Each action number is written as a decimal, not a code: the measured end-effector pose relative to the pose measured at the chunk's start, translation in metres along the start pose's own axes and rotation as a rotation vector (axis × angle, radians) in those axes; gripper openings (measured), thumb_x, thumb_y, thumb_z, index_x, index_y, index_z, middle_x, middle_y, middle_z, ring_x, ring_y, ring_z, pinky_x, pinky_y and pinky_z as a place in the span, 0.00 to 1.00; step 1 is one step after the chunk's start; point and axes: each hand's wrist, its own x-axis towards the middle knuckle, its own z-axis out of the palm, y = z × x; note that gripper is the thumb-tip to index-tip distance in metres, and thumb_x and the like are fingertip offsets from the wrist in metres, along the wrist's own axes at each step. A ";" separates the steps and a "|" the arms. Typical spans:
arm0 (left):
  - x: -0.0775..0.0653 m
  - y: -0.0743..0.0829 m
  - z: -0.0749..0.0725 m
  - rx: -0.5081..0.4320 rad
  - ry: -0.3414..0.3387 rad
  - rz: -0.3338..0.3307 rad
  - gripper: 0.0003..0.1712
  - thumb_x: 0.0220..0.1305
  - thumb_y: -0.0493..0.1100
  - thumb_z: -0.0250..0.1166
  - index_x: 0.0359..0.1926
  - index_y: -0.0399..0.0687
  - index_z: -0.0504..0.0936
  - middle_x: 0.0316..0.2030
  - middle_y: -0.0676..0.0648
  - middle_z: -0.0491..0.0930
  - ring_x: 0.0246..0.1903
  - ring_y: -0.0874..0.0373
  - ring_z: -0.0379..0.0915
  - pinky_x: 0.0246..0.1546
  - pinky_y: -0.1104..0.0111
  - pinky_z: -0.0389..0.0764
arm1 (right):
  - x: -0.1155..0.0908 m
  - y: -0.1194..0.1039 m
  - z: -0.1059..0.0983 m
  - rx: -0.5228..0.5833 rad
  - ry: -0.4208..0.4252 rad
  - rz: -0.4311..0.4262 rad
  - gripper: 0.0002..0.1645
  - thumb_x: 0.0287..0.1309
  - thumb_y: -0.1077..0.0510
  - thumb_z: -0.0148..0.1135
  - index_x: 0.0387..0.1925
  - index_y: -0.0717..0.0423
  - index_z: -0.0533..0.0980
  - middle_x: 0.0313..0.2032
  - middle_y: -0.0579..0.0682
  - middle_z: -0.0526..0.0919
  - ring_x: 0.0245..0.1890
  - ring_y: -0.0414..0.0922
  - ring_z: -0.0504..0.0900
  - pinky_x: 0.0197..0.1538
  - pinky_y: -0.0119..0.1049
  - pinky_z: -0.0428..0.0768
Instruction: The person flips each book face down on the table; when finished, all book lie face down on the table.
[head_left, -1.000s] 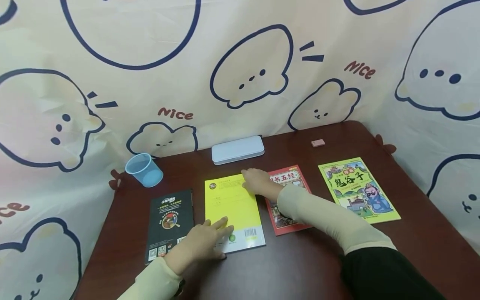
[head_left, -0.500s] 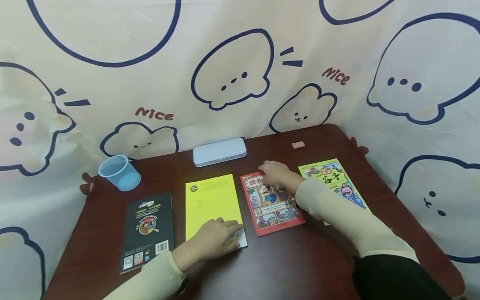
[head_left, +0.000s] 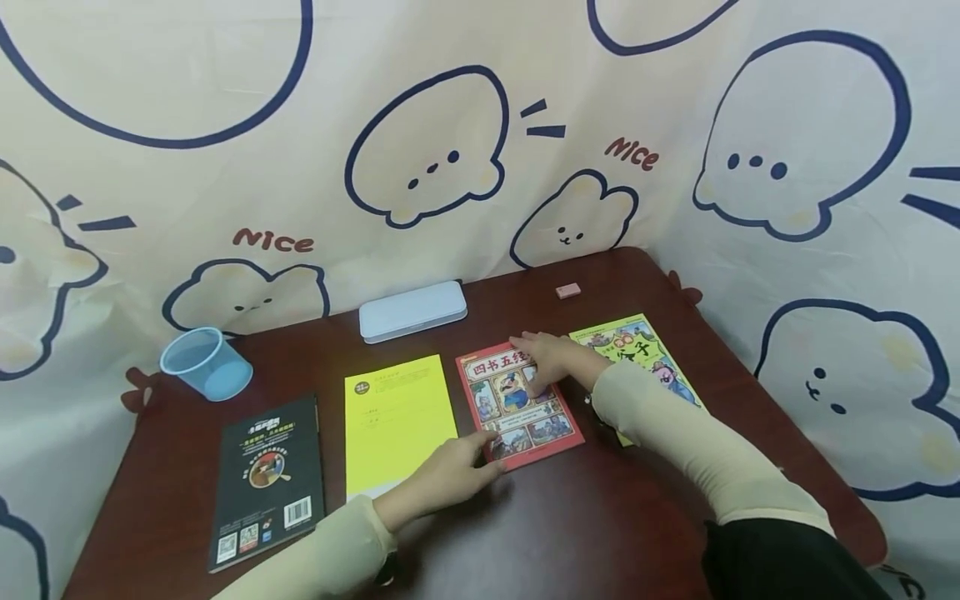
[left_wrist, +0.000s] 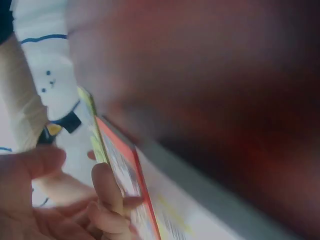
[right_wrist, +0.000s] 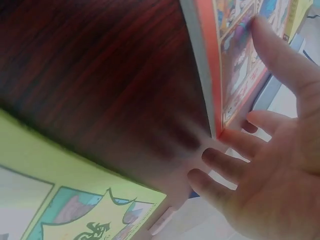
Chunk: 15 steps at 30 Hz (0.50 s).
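Observation:
A red comic-style book (head_left: 517, 446) lies flat on the table in the head view. My left hand (head_left: 448, 477) touches its lower left corner with the fingertips, the thumb low beside the bottom edge. At its upper right is my right hand (head_left: 553, 358), the thumb over the cover and the other fingers spread around the top corner, as the right wrist view also shows. Left of it a yellow book (head_left: 393, 417) lies partly under my left forearm. A yellow-green illustrated book (head_left: 630, 337) is partly hidden by my right sleeve.
A black book (head_left: 270, 467) lies at the left of the brown table (head_left: 570, 533). Near the back stand a blue cup (head_left: 206, 364), tipped at a slant, a pale blue case (head_left: 412, 311) and a small pink eraser (head_left: 568, 290). A patterned cloth (head_left: 420, 50) hangs behind.
Both hands have moved from the yellow book to the red book, the right hand first and then the left. The head view has turned to the right.

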 end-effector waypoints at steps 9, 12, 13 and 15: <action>-0.009 0.030 0.012 -0.865 -0.019 -0.374 0.42 0.61 0.44 0.58 0.69 0.30 0.49 0.53 0.35 0.71 0.34 0.49 0.79 0.23 0.67 0.78 | -0.002 -0.003 -0.001 -0.087 -0.003 0.005 0.64 0.40 0.40 0.74 0.74 0.39 0.46 0.73 0.50 0.48 0.72 0.57 0.46 0.68 0.58 0.48; -0.007 0.031 0.013 -1.076 0.043 -0.388 0.42 0.64 0.49 0.55 0.69 0.33 0.48 0.59 0.32 0.65 0.37 0.50 0.80 0.27 0.68 0.78 | -0.003 0.000 0.000 -0.099 0.019 -0.006 0.64 0.40 0.39 0.74 0.74 0.39 0.46 0.72 0.50 0.50 0.71 0.57 0.49 0.68 0.57 0.49; -0.007 0.030 0.013 -1.136 0.075 -0.392 0.41 0.64 0.52 0.54 0.68 0.33 0.48 0.59 0.31 0.65 0.37 0.51 0.80 0.28 0.68 0.78 | -0.004 0.001 0.000 -0.099 0.023 -0.012 0.64 0.40 0.38 0.74 0.74 0.39 0.46 0.72 0.50 0.50 0.71 0.57 0.50 0.68 0.56 0.49; -0.005 0.026 0.013 -1.234 0.143 -0.393 0.39 0.66 0.55 0.51 0.67 0.35 0.50 0.59 0.30 0.63 0.37 0.52 0.79 0.29 0.68 0.76 | -0.003 0.004 0.001 -0.091 0.025 -0.021 0.64 0.40 0.36 0.73 0.73 0.38 0.46 0.72 0.49 0.50 0.70 0.56 0.51 0.68 0.56 0.50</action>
